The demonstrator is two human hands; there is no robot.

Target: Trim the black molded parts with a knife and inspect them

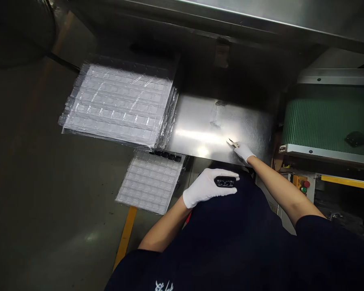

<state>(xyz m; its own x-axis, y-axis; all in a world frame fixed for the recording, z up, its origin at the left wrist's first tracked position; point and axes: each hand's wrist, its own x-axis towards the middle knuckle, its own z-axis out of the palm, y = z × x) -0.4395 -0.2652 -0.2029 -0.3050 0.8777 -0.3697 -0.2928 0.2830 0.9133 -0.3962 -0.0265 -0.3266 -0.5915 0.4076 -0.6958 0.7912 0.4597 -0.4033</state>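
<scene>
Left gloved hand (pixel 206 188), fingers curled round one black two-holed part (pixel 225 182); right gloved hand (pixel 244 151) pinches one pair of tweezers (pixel 233 143) above steel plate (pixel 206 133). One clear tray (pixel 150 182) near left; one film-wrapped tray stack (pixel 118 101) farther left; one black piece (pixel 356 139) on green conveyor belt (pixel 327 117), far right

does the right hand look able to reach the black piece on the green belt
Probably: the right hand, holding tweezers, has only the green belt's metal side rail in its way, though the black piece lies well out on the belt.
</scene>
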